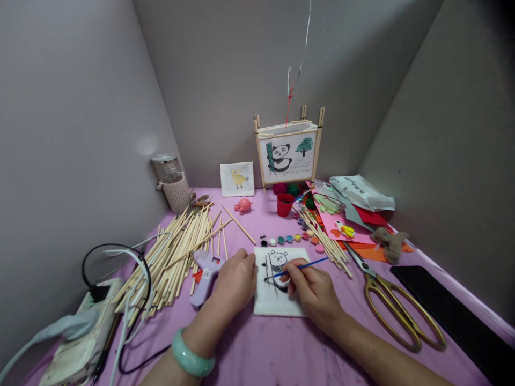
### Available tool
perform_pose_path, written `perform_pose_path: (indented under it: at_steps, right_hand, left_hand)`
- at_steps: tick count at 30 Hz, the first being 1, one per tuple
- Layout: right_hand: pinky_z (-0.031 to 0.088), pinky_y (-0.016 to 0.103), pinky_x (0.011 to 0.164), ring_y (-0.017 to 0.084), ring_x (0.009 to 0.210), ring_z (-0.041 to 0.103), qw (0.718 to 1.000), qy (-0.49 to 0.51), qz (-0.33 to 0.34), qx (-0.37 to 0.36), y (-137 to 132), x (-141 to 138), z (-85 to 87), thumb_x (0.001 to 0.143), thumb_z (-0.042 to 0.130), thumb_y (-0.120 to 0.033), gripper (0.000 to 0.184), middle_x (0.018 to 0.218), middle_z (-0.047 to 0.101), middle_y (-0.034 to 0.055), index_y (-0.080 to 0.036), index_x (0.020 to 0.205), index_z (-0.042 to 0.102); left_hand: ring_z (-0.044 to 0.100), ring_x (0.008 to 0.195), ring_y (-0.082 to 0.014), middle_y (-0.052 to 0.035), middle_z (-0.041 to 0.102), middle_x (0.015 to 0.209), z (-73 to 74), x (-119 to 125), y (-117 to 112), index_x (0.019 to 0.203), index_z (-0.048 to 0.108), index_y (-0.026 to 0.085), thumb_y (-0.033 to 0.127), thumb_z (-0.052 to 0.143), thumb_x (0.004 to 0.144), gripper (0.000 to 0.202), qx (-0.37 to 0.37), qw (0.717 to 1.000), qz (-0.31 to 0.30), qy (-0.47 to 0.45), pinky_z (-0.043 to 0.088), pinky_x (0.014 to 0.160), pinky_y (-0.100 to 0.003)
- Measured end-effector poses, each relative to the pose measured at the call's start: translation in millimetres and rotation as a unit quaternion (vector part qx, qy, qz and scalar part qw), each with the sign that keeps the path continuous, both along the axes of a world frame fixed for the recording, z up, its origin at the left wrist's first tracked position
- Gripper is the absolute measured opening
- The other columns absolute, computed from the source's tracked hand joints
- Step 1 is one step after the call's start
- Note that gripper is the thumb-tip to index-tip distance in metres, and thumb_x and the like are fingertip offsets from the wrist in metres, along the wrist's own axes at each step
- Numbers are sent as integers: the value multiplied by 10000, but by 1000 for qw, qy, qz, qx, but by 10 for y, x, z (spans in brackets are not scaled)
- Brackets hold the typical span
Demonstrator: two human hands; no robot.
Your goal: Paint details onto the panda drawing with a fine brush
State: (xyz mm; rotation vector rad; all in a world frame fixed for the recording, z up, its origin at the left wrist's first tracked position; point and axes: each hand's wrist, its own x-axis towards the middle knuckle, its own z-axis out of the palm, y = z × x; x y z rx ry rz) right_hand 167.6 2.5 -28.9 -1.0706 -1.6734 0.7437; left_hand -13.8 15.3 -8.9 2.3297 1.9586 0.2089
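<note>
A small white paper [270, 303] with a black panda drawing lies on the pink table [281, 354]. My right hand [314, 292] pinches a thin blue paintbrush [311, 264], its tip on the left part of the drawing. My left hand [235, 281] rests with curled fingers on the paper's left edge and wears a green bangle. A strip of small paint pots [287, 238] lies just beyond the paper, and a red cup [285, 204] stands farther back.
Piles of wooden sticks [177, 252] lie left, a smaller bundle [325, 238] right. A purple glue gun [206, 273], power strip with cables [80, 332], gold scissors [394, 303], black slab [454, 316], coloured papers [350, 225] and a finished panda lantern [287, 150] surround the work.
</note>
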Motion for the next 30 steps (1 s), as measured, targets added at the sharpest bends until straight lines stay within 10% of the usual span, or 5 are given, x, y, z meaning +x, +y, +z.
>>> perform_pose_path:
  at_steps: [12,30]
  right_hand:
    - [483,231,605,124,603,623,991,-68,8,117,-25,20,2,947,451,-235,276,715,650,26,-177,734,617]
    - [477,221,559,115,565,605,993,-54,19,100,-14,3,33,950,448,-256,309,709,651,29,-178,704,617]
  left_hand:
    - [591,845,-181,-55,573,920,-13,-3,6,930,593,194,250,379,913,221,9,1000,-4,1,396,698,-295]
    - [592,850,-183,-57,573,927,-5,0,7,940,594,197,249,375,916,226,-1,1000,-2,3,403,706,-298]
